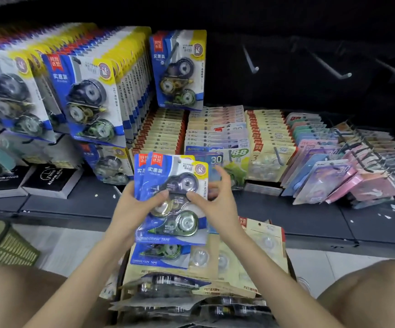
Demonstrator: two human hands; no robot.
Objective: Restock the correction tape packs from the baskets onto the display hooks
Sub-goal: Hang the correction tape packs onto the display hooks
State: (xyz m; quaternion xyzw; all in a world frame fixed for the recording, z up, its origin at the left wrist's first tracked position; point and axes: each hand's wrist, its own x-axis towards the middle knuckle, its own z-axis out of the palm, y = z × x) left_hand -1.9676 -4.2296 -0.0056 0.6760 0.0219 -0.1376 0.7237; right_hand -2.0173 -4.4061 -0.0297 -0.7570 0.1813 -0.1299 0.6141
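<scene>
I hold a small stack of blue-and-white correction tape packs (175, 197) upright in front of the shelf. My left hand (133, 209) grips the stack from its left edge, thumb across the front blister. My right hand (217, 200) pinches the front pack at its right edge, thumb on the blister, fingers behind. Below, between my knees, a basket (191, 278) holds more blue packs and beige packs. One blue pack (179, 69) hangs alone on a hook above; full rows of blue packs (92, 74) hang to the left.
Bare metal hooks (251, 60) stick out from the dark back wall at upper right. Beige packs (217, 131) and pastel packs (348, 166) fill the lower hooks. Black alarm clock boxes (49, 181) sit on the shelf at left. A green basket (14, 252) stands on the floor at left.
</scene>
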